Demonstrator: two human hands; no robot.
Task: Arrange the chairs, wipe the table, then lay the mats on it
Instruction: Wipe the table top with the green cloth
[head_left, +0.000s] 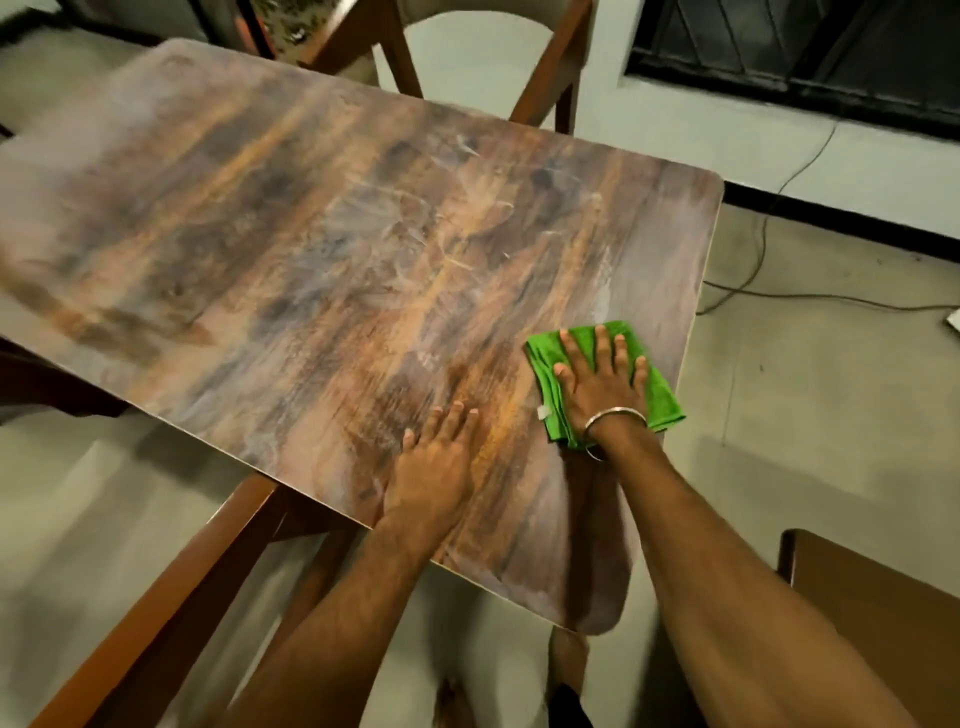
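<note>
A wood-grain table fills most of the view. Near its right edge the right hand presses flat, fingers spread, on a folded green cloth; a metal bangle circles that wrist. The left hand rests flat on the near edge, left of the cloth. A wooden chair stands at the far side, and a cable trails across the floor on the right.

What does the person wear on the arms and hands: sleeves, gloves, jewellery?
Both forearms are bare, with no sleeves or gloves in view. The right hand has a thin, silver-coloured metal bangle round its wrist. The left hand and its wrist carry nothing visible.
</note>
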